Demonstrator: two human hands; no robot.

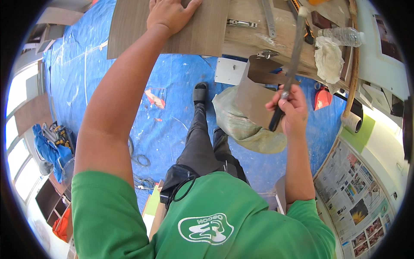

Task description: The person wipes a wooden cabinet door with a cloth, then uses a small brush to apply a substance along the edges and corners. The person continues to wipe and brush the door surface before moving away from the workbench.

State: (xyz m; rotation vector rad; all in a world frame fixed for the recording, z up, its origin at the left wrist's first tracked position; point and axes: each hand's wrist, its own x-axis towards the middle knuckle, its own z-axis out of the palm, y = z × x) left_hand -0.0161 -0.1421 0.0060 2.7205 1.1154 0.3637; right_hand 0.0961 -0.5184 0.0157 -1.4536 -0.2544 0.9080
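My left hand (173, 16) lies flat with its fingers spread on a brown wood-grain sheet (133, 30), at the edge of the workbench (246, 41). Out to the right, my right hand (291, 108) is closed round the black handle of a long, narrow grey metal file (296, 56). The file points up and away from me, slightly blurred, over the bench's near edge. Beside the sheet sit a metal hinge (241, 23) and a steel ruler (269, 19). An orange and black utility knife (308, 33) lies behind the file.
A clear plastic bottle (345, 36) and a crumpled white cloth (328, 60) rest at the bench's right. Below, a pale sack (250, 136) and a curved brown sheet (254, 97) stand on blue tarpaulin (166, 125). A cable (140, 159) coils on the floor. Newspaper (358, 190) covers a surface at right.
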